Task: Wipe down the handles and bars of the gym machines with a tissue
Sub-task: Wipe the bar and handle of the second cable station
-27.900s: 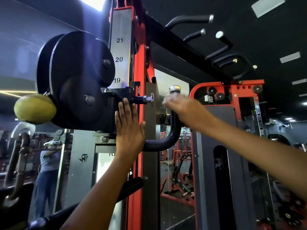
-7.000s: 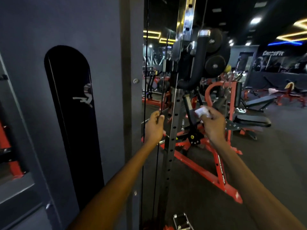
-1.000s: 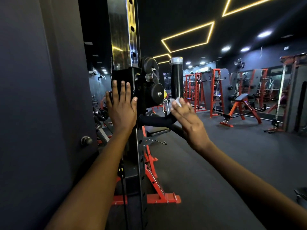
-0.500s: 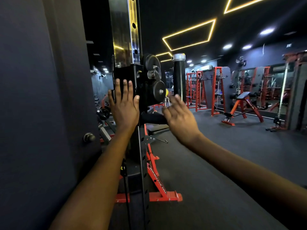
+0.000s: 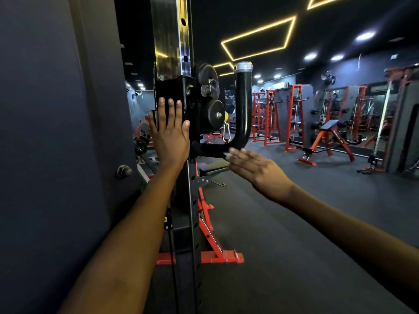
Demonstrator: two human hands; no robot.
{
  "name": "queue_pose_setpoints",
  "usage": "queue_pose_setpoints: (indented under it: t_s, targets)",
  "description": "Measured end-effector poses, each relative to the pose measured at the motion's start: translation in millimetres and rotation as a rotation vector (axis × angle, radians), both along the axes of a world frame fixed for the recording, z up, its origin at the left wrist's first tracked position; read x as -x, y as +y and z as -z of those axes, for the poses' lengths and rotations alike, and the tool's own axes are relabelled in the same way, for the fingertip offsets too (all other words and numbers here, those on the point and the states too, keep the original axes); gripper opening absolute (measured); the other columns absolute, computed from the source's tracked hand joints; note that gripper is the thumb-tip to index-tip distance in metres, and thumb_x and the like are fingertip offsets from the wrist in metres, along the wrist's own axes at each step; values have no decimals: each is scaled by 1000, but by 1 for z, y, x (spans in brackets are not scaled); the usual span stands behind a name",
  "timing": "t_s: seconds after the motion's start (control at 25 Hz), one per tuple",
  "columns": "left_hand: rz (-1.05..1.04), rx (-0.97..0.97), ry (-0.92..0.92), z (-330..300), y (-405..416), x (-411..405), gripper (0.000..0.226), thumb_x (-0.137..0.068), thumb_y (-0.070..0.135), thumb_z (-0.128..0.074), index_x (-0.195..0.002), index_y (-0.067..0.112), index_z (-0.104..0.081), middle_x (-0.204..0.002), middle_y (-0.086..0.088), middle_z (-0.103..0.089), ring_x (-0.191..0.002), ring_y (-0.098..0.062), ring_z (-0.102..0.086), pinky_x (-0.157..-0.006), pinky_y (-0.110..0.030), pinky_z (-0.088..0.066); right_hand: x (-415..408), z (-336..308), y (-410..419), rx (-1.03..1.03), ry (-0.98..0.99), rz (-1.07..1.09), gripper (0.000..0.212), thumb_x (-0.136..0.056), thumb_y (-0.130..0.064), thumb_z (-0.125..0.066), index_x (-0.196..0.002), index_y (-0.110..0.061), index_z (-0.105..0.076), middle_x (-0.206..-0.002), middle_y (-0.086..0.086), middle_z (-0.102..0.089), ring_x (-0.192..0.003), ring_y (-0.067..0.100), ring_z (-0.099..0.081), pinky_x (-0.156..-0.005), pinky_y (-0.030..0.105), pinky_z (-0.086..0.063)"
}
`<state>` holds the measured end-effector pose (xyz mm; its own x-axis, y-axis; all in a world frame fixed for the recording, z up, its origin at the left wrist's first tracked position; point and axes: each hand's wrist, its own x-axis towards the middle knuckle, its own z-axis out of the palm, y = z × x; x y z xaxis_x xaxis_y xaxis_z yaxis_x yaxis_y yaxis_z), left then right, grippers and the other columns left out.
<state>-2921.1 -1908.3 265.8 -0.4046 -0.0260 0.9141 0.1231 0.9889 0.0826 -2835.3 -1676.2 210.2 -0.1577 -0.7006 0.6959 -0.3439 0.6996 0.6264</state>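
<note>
Plainly the wiping is under way rather than finished; the right hand (image 5: 258,168) reaches in from the near right with its fingers straight and together, fingertips at the low bend of the black J-shaped handle (image 5: 242,114), and the tissue cannot be seen (if it is there, it lies hidden under the palm, so whether anything is held I cannot tell). The left hand (image 5: 169,132) lies flat and open against the black carriage block (image 5: 174,91) on the upright post (image 5: 172,35), fingers spread upward, gripping nothing; it looks to be steadying the machine. By my judgement the handle's lower curve is the part being worked, while its tall vertical stretch up to the silver end cap (image 5: 243,66) may yet need a pass, and the red racks (image 5: 294,114) and bench (image 5: 326,137) far to the right are well apart from both hands. As for surfaces: the handle is a smooth, glossy round tube; the post is polished metal with a row of holes; the pulley wheels (image 5: 212,96) are matte black discs; the floor (image 5: 283,257) is dark, dull and finely grained.
</note>
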Motion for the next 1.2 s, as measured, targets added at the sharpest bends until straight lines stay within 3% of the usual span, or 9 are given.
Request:
queue_pose_setpoints:
  t_s: [0.24, 0.32, 0.48, 0.64, 0.72, 0.84, 1.0, 1.12, 1.2]
  targets:
    - [11, -21, -9, 5, 2, 3, 55, -103, 40, -11, -154, 20, -1, -163, 0, -1, -147, -19, 16, -116, -48, 14, -12, -37, -24, 1222, 23, -334, 35, -97, -3, -42, -131, 3, -48, -131, 15, -55, -123, 13, -50, -106, 27, -38]
    - [26, -29, -11, 4, 3, 3, 55, -103, 39, -12, -154, 20, -2, -163, 0, -1, -147, -19, 15, -117, -49, 12, -11, -37, -67, 1287, -61, -305, 38, -97, -7, -42, -135, 0, -45, -140, 14, -47, -131, 17, -43, -110, 27, -32]
    - [8, -37, -16, 6, 4, 2, 55, -103, 39, -12, -153, 20, 0, -162, 1, -1, -145, -16, 19, -116, -48, 13, 12, 11, -116, 1470, 3, -488, 58, -82, 24, -38, -134, 1, -47, -147, 15, -36, -137, 27, -33, -111, 35, -32]
    - [-11, -22, -19, 7, 5, 0, 55, -103, 40, -10, -154, 20, 0, -162, 0, -1, -148, -21, 13, -114, -46, 16, -5, 17, -142, 1629, -49, -606, 56, -86, 20, -37, -136, -2, -43, -146, 7, -36, -136, 16, -34, -111, 20, -29]
    - [-12, -21, -20, 5, 4, -1, 55, -104, 40, -12, -154, 20, 0, -162, 1, 0, -148, -21, 12, -114, -46, 15, -8, 27, -137, 1781, -298, -574, 55, -89, 17, -36, -140, -5, -40, -133, 8, -51, -118, 13, -51, -95, 9, -36]
    - [-13, -13, -22, 4, 3, -3, 55, -105, 40, -13, -154, 20, 0, -162, 0, 0, -148, -21, 12, -113, -45, 17, -7, 5, -104, 2271, -510, -625, 46, -96, 5, -38, -141, -6, -38, -113, 3, -51, -96, 12, -49, -77, 11, -36]
    - [-15, -8, -21, 4, 2, -3, 55, -104, 40, -13, -154, 20, 1, -162, 0, 1, -148, -20, 14, -112, -44, 20, -8, -38, -107, 2076, -342, -649, 49, -93, 9, -39, -135, -14, -48, -134, 1, -53, -103, 18, -56, -96, 27, -43]
    - [-11, -7, -18, 4, 3, -4, 55, -105, 39, -14, -154, 20, 1, -162, 0, 1, -148, -20, 14, -111, -44, 21, -5, -37, -111, 2203, -391, -746, 47, -92, 10, -37, -130, -10, -54, -118, -5, -60, -89, 11, -54, -82, 15, -43]
    - [-4, -13, -22, 3, 3, -4, 55, -105, 39, -14, -154, 20, 1, -162, 0, 2, -148, -20, 14, -111, -44, 22, -7, -25, -115, 2328, -700, -784, 34, -95, 6, -35, -121, 2, -56, -98, 1, -64, -75, 12, -59, -57, 9, -44]
